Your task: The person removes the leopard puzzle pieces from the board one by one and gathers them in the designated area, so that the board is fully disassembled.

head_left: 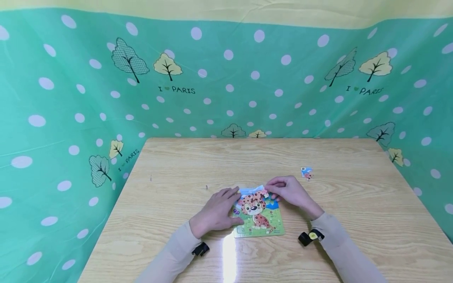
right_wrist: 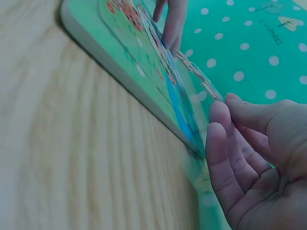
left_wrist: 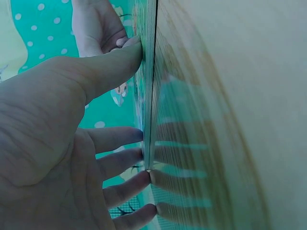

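The spread left hand (head_left: pixel 217 209) rests on the edge of the leopard jigsaw puzzle (head_left: pixel 259 217) lying between it and the right hand (head_left: pixel 291 192), which pinches a jigsaw piece (right_wrist: pixel 200 75), seen edge-on only in the right wrist view, with wooden tabletop (head_left: pixel 247 161) stretching beyond both.

A green cloth (head_left: pixel 290 106) with whitish dots (head_left: pixel 259 36) hangs behind and on both sides of a pale wood-grain table (head_left: pixel 184 161); a light yellow band (head_left: pixel 226 10) runs along its top; hatched trees (head_left: pixel 127 61) and yellow trees (head_left: pixel 167 65) are printed in pairs, some with lettering (head_left: pixel 182 90) reading "PARIS"; a bright white reflection (head_left: pixel 229 259) streaks the table's nearer part.
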The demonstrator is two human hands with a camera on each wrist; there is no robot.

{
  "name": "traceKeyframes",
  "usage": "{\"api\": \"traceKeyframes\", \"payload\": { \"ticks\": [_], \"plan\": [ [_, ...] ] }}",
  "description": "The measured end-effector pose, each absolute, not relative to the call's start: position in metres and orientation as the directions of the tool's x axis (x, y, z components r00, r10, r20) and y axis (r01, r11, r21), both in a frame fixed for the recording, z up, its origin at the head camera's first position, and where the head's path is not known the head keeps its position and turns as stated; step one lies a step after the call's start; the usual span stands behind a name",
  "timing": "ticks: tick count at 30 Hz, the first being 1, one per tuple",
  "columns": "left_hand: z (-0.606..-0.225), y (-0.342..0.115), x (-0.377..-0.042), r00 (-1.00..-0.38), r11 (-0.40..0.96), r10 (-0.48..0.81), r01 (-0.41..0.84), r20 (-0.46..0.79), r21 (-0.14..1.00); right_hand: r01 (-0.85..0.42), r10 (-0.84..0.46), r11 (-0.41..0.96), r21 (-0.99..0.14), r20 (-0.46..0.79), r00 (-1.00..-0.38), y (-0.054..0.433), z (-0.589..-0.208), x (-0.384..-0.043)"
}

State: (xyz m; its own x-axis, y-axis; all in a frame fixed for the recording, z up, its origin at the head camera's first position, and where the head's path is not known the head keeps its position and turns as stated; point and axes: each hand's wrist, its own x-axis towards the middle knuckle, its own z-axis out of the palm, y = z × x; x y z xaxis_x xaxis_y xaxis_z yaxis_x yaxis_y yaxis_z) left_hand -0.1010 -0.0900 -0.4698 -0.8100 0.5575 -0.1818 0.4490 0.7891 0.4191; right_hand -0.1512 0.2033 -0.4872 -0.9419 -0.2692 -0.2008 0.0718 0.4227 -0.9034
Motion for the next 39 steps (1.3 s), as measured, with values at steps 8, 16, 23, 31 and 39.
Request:
{"api": "traceKeyframes", "payload": {
  "ticks": [8, 16, 23, 31, 39],
  "plan": [
    [-0.471, -0.090, -0.101, -0.812, 0.793, 0.554, 0.446, -0.183, 0.415, 0.091, -0.209, 0.419, -0.903, -0.194, -0.958, 0.220, -0.481, -0.152],
    [-0.473, -0.090, -0.101, -0.812, 0.796, 0.552, 0.447, -0.187, 0.409, 0.076, -0.185, 0.436, -0.897, -0.172, -0.968, 0.237, -0.476, -0.154],
    [-0.474, -0.089, -0.100, -0.813, 0.800, 0.552, 0.453, -0.187, 0.393, 0.060, -0.147, 0.476, -0.878, -0.146, -0.978, 0.252, -0.476, -0.158],
    [-0.472, -0.090, -0.100, -0.813, 0.803, 0.551, 0.455, -0.189, 0.384, 0.081, -0.099, 0.491, -0.867, -0.148, -0.984, 0.265, -0.474, -0.161],
    [-0.471, -0.090, -0.099, -0.815, 0.805, 0.547, 0.450, -0.190, 0.387, 0.105, -0.054, 0.509, -0.854, -0.154, -0.987, 0.282, -0.472, -0.163]
  ]
}}
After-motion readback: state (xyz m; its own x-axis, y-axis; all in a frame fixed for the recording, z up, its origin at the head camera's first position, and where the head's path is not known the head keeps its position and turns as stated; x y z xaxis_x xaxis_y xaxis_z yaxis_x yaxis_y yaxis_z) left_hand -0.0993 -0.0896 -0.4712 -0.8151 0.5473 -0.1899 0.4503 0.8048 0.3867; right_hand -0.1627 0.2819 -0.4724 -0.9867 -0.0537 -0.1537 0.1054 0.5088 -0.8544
